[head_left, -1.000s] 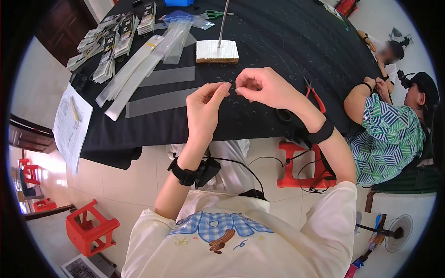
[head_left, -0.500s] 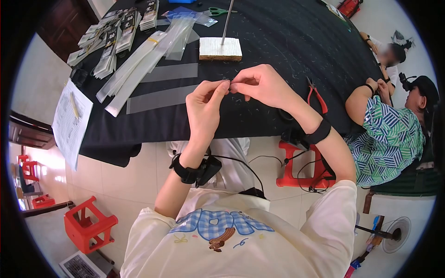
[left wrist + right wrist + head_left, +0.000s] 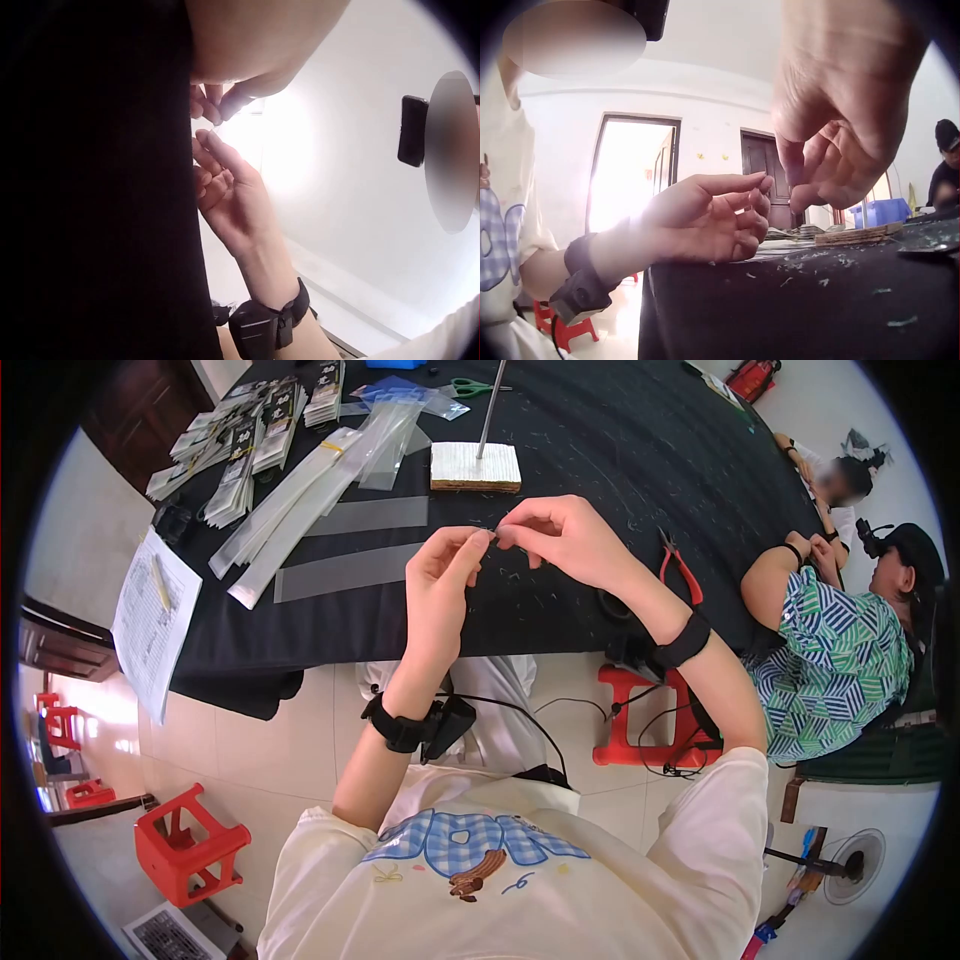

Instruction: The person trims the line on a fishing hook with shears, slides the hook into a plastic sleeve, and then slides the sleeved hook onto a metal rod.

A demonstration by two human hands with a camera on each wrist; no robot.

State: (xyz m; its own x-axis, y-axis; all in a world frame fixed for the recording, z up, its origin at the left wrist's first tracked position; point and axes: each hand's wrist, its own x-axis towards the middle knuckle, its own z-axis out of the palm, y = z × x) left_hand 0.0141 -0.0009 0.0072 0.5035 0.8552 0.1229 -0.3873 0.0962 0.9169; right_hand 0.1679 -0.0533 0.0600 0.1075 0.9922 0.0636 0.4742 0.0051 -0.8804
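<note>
Both hands are raised over the front of the black table, fingertips nearly meeting. In the head view the left hand (image 3: pixel 437 595) pinches with thumb and index finger; the right hand (image 3: pixel 580 550) pinches just beside it. A very thin strand shows faintly between the fingertips in the left wrist view, where the left hand (image 3: pixel 262 37) is close above and the right hand (image 3: pixel 240 210) below. Its ends are hidden by the fingers. The right wrist view has the left hand (image 3: pixel 712 225) palm up and the right hand (image 3: pixel 847 97) pointing down.
Behind the hands stands a white-topped block (image 3: pixel 475 463) with a metal rod (image 3: pixel 491 410). Clear strips (image 3: pixel 350 572) and packets (image 3: pixel 240 465) lie to the left, red-handled pliers (image 3: pixel 682 572) to the right. Small scraps dot the black cloth (image 3: pixel 560 630). A person (image 3: pixel 850 650) sits at right.
The two hands' fingertips have come closer together, narrowing the gap seen a second ago. Both hands are slightly higher in the head view.
</note>
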